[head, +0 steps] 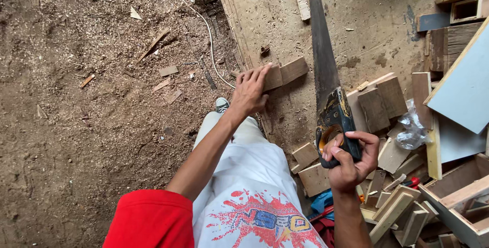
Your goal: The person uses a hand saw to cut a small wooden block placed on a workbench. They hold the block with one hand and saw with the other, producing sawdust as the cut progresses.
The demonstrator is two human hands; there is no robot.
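Left hand (249, 92) at full arm's reach, fingers flat and spread on a wooden strip (284, 73) lying on the plywood board (367, 29); right hand (349, 161) raised, fingers wrapped around handsaw (326, 82) handle, blade pointing away.

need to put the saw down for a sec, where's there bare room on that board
The plywood board is bare right of the saw blade, above the stacked offcuts, and between the blade and the wood piece under the left hand. It is crowded around the right hand, where blocks pile up.
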